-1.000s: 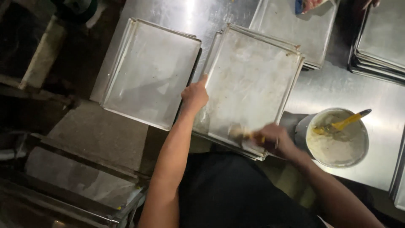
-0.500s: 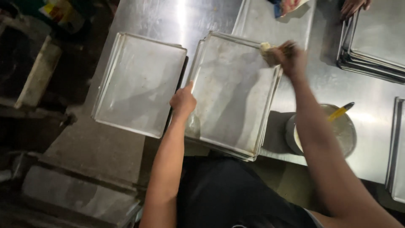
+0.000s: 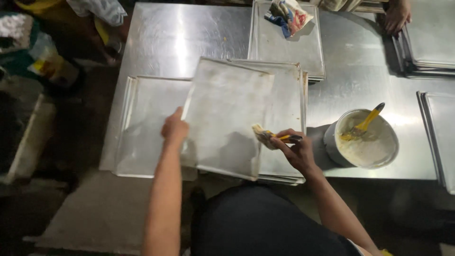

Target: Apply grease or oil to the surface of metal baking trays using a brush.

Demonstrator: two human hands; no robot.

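The left hand (image 3: 174, 129) grips the left edge of the top tray (image 3: 226, 116), lifted and tilted over the stack (image 3: 289, 102) at frame centre. Held by that one edge, it could slip and clatter onto the flat tray (image 3: 142, 125) to the left. The right hand (image 3: 296, 149) pinches a brush (image 3: 266, 136) whose loaded bristles might drip on the worktop (image 3: 175, 38). Right of centre, a bucket (image 3: 362, 138) holds pale paste and a second brush (image 3: 362, 125). In the upper middle, a crumpled bag (image 3: 289, 15) lies in another tray (image 3: 284, 47).
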